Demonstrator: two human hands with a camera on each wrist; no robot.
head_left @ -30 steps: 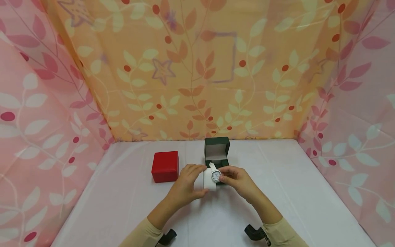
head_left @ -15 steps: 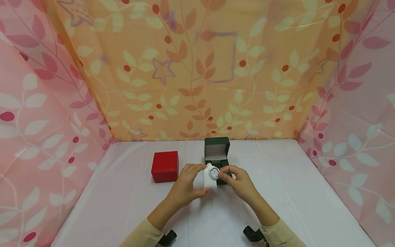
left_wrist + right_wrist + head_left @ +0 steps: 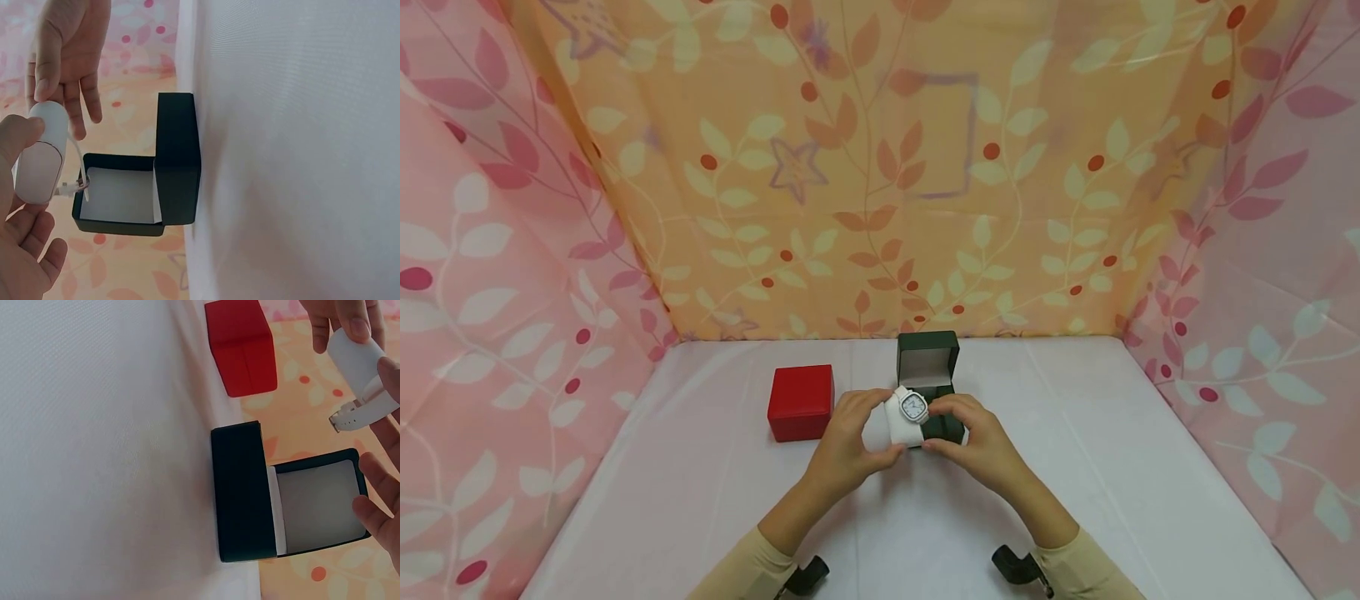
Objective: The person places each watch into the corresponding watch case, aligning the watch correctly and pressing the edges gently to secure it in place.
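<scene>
My left hand (image 3: 842, 433) grips a white watch cushion (image 3: 904, 427) between thumb and fingers above the table. A white wristwatch (image 3: 913, 407) with a square-round dial lies over its top right side. One strap end with a buckle (image 3: 72, 185) hangs loose from the cushion. At the cushion's right end my right hand (image 3: 981, 432) holds on, its index finger at the watch and its thumb (image 3: 387, 375) against the lower side. Just behind stands a dark green watch box (image 3: 928, 358), its lid raised and a pale lining showing; the hands and cushion partly hide its base.
A red box (image 3: 801, 404), lid down, stands left of the green box. White cloth (image 3: 715, 467) covers the table. Patterned curtains (image 3: 865, 167) rise at the back and both sides. A black wrist camera (image 3: 1017, 565) sits at each forearm.
The cushion and watch have tilted and shifted slightly up and left. My right hand has moved from pinching the watch's edge to a wider hold, its thumb lower down by the cushion.
</scene>
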